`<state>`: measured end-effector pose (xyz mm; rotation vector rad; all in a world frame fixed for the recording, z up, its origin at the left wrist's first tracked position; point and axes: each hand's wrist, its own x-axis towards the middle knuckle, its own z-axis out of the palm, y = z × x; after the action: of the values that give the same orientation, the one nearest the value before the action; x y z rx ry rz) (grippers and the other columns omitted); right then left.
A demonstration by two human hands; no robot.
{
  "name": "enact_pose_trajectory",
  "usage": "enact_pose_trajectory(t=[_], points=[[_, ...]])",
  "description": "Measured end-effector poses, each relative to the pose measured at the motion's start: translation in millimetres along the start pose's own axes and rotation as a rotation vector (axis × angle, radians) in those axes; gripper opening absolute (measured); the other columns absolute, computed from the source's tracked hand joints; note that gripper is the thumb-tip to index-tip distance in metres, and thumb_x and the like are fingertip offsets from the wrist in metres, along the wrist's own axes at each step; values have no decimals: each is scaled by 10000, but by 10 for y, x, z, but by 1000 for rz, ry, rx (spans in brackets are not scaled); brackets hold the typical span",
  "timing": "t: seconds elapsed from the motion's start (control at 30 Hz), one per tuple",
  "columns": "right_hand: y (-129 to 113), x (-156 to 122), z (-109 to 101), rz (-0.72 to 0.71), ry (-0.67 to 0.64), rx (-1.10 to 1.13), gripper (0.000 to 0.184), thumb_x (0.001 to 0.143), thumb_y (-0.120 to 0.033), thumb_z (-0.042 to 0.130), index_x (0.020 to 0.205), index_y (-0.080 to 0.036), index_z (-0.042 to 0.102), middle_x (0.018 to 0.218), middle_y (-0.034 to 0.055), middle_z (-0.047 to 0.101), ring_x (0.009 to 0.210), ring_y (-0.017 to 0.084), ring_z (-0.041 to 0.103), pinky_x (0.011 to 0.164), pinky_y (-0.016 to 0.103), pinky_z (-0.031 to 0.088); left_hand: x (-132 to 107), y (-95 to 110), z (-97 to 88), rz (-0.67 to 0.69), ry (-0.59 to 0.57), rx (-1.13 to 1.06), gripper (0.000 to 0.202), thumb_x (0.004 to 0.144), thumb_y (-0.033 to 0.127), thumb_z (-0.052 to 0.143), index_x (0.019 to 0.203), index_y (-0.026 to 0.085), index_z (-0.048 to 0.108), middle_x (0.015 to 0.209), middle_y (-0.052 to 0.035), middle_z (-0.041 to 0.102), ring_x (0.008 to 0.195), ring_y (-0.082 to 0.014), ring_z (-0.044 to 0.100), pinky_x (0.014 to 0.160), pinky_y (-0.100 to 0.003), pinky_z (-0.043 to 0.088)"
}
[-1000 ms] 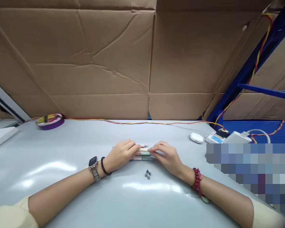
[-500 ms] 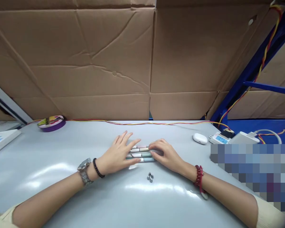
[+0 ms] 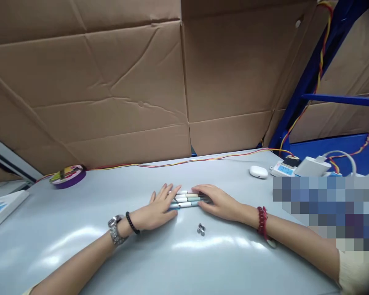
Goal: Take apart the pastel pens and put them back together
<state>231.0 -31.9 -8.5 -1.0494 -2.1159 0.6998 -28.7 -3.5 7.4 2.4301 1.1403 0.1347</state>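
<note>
Several slim pens (image 3: 186, 199), white with pastel ends, lie side by side on the grey table between my hands. My left hand (image 3: 155, 209) rests over their left ends, fingers stretched and apart, thumb along the near side. At the right ends, my right hand (image 3: 217, 200) is curled round the row, with index finger on the far pen and thumb on the near one. Both ends of the pens are hidden by my hands. Just in front sits a little cluster of small metal tips (image 3: 201, 230).
A purple-edged tape roll (image 3: 68, 177) lies at the back left, near a white power strip (image 3: 6, 207). A white earbud case (image 3: 258, 172) and another power strip (image 3: 281, 169) with plugs are on the right. Twisted wire (image 3: 160, 165) runs along the cardboard wall (image 3: 135, 82).
My left hand's fingers have drawn a little closer together at the pens. My right hand has closed further round their right ends. The camera view has tilted slightly.
</note>
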Motion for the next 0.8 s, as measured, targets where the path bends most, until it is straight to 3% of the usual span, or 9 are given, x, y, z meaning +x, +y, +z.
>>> enact_pose_trajectory(t=[0.1,0.2,0.3,0.4,0.57,0.8], points=[[-8,1,-8,41,64,127,427,791,-180,566,1217,-202,581,1250,85,607,1160,242,536,1034,451,371,33,68,116,-14,95,-66,697,908,438,468,1482,325,89,1558,-111,101,1408,-355,21,1058,-638,183],[13,39,-17,144,211,280,408,887,-273,471,1292,-239,501,1361,64,521,1277,212,441,1096,455,293,82,178,159,-76,252,-185,664,952,472,357,1479,290,-3,1566,-108,11,1417,-322,-11,1086,-580,227],[82,108,17,284,370,453,426,962,-397,301,1357,-272,399,1392,61,487,1314,186,407,1104,449,293,147,268,160,-150,453,-421,579,967,440,322,1459,289,57,1559,-91,75,1422,-291,82,1094,-537,268],[134,172,85,388,460,613,484,950,-488,260,1369,-276,375,1404,71,469,1298,193,435,1079,417,353,198,276,169,-212,582,-615,520,967,432,322,1429,300,123,1545,-85,131,1425,-263,87,1108,-531,236],[59,231,173,466,535,799,475,926,-499,308,1322,-256,408,1388,86,476,1283,194,455,1087,389,347,218,216,227,-285,619,-802,462,977,441,271,1404,292,175,1496,-131,247,1384,-263,260,1062,-527,330],[-1,286,166,497,571,958,418,912,-460,344,1249,-235,445,1349,89,504,1251,188,492,1097,367,332,217,206,218,-305,650,-1037,383,987,406,249,1354,298,232,1460,-97,328,1386,-199,266,1084,-431,341]])
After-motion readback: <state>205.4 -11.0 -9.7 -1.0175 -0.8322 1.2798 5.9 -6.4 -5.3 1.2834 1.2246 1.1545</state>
